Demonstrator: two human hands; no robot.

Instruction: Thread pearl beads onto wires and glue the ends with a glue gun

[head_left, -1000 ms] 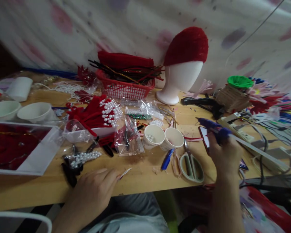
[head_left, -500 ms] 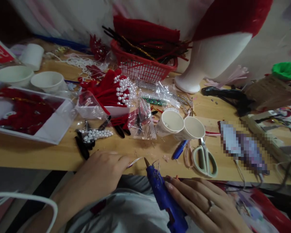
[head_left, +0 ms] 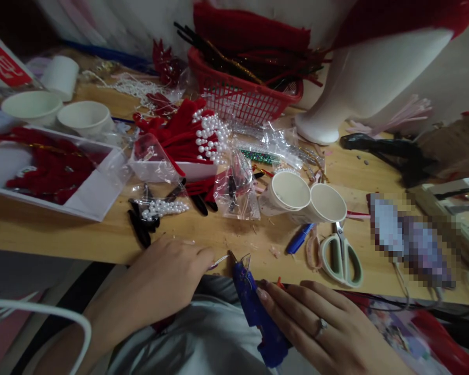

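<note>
The left hand (head_left: 160,281) rests at the near edge of the bench (head_left: 101,239), knuckles up, its fingers closed in a pinch on a thin pale strip (head_left: 220,260) that juts to the right from the fingertips. The right hand (head_left: 320,328) lies below the bench edge, fingers extended and wrapped loosely along a blue glue gun (head_left: 254,307), which it grips with the index finger laid on the body.

The glue gun is dark blue, tilted, with its metal nozzle pointing up and left; the nozzle tip sits just beside the free end of the strip, and whether the two touch cannot be told. A ring shows on one finger of the right hand.

On the bench behind stand two white paper cups (head_left: 307,200) lying on their sides, pale-handled scissors (head_left: 342,258) and a blue pen (head_left: 299,238).

The lower end of the glue gun is hidden by the right hand. The strip is too small and blurred to identify its material. An item right of the scissors is pixelated.
</note>
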